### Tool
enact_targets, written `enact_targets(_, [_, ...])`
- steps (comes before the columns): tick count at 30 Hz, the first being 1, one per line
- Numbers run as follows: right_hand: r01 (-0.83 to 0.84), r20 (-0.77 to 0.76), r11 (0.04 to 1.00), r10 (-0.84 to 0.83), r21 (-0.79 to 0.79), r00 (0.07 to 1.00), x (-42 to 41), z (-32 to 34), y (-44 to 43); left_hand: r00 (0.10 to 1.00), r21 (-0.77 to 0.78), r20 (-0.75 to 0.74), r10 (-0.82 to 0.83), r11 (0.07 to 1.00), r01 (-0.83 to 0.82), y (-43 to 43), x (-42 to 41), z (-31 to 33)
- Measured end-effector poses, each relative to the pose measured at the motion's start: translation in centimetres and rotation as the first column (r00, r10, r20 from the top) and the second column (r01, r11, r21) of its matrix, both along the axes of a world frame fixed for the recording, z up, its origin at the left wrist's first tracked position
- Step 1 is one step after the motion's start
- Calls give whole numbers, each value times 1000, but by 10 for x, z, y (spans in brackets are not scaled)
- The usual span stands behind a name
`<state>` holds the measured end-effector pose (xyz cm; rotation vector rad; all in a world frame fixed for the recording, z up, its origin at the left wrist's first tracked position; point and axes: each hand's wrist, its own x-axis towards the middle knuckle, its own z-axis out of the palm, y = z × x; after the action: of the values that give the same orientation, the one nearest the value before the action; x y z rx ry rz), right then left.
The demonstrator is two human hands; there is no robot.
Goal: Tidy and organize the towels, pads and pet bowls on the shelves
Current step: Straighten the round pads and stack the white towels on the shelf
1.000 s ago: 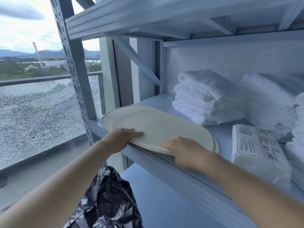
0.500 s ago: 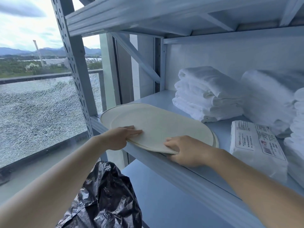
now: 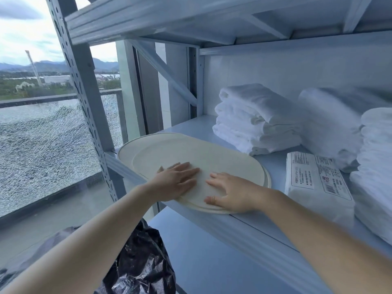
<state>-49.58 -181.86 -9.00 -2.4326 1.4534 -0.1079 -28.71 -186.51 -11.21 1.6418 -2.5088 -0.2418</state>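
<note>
Stack of round cream pads [image 3: 191,149] lay at the front left of the shelf [image 3: 191,124], reaching its edge. Left hand [image 3: 176,181] and right hand [image 3: 233,194] pressed flat on top, fingers straight, gripping nothing. The pads looked thin, light and flexible, and were best taken at the near rim. The print on the wrapped pack [image 3: 318,181] was too small to read.

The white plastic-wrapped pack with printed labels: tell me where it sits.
Head view, right: the pack lies on the grey shelf between the cream oval mats and stacked white pads.
</note>
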Motion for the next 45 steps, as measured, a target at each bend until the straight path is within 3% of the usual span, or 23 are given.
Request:
enact_targets(7, [2,-5,999,-1,45,1000,0,-3,-5,994,-17,101,48,999,-47,1,-7,-4])
enact_targets(11, [36,75,998,-40,46,996,-1,-2,-2,994,-11,109,30,1000,-29,0,-5,-3])
enact_targets(18, [109,134,984,-91,-138,987,-13,27,0,992,-104,-114,-49,994,37,-6,-10,7])
enact_targets(27, [190,151,931,-149,-312,977,-56,71,-15,978,-236,-155,-140,967,101,-26,-54,56])
enact_targets(38, [353,414,736,-108,-578,904,-116,92,-52,978,-288,-151,-144,953,96,-48,-131,51])
enact_targets(45, [343,354,736,-149,-584,923,-132,76,-74,967,-398,-245,-75,917,-30,-62,-156,50])
